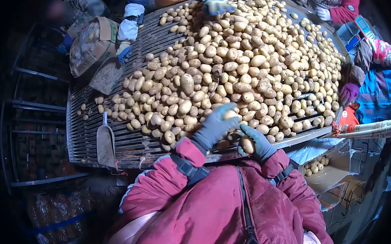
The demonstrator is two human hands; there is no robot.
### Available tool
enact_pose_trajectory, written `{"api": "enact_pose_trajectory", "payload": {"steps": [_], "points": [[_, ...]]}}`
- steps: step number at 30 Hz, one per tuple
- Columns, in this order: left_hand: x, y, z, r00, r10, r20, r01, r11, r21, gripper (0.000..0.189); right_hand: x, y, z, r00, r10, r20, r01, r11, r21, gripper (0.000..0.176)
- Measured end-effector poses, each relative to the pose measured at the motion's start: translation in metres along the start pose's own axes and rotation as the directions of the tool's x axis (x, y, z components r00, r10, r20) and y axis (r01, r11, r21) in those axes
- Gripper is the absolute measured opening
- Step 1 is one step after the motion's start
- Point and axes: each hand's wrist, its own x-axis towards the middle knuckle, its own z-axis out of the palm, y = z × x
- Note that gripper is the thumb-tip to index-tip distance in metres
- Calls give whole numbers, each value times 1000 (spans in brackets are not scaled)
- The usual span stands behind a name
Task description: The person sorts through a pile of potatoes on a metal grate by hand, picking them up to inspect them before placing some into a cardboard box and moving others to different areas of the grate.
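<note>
At the near edge of the slatted worktop (90,140), a potato (229,115) is gripped in the gloved left hand (213,127), the fingers closed round it. A second potato (248,145) is clasped likewise in the right hand (259,141), just beside. The potato heap (228,63) is spread across the middle, and a metal scoop (105,144) is laid near the near left corner.

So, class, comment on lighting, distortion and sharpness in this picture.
Head view: fisheye bends the slatted table and blackens the corners; the potato pile is evenly lit, without glare; the left hand and right hand, each closed on a potato, look slightly soft.
</note>
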Motion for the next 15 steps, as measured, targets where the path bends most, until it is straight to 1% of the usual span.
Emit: {"api": "enact_pose_trajectory", "payload": {"steps": [1,2,3,4,5,7,8,9,10,11,12,14,15], "points": [[-15,10,14,998,-26,62,28,999,-38,44,3,8,-3,996,-68,50,71,996,-60,40],[-27,26,17,961,233,152,-276,870,408,40,2,7,-1,992,-93,83,102,990,-102,40],[-29,20,13,919,352,176,-393,813,429,38,1,6,0,986,-118,117,135,980,-143,39],[-28,8,7,901,395,178,-433,796,423,37,0,6,2,978,-144,151,170,969,-181,39],[-28,5,2,881,438,181,-472,777,418,35,0,5,5,977,-146,155,174,967,-184,38],[-39,3,-12,924,342,173,-382,863,331,32,-12,3,5,989,-22,149,17,999,37,21],[-44,7,-19,941,293,168,-331,899,287,31,-17,1,5,989,40,145,-61,987,146,12],[-52,18,-22,970,204,131,-232,938,257,31,-15,13,-2,961,-247,124,269,936,-226,13],[-53,18,-16,979,156,130,-184,954,237,32,-9,23,-5,849,-485,211,511,649,-564,14],[-53,17,-10,986,108,128,-134,967,219,32,-21,5,5,989,-97,109,102,994,-43,15],[-52,13,-3,963,209,169,-248,933,260,34,-6,29,-20,981,-92,170,90,996,23,47],[-51,8,11,920,308,241,-370,886,281,36,-9,39,-21,994,-86,74,70,976,205,44],[-52,6,17,916,307,259,-390,838,381,37,-19,37,-22,998,-30,62,15,975,221,41]]}}
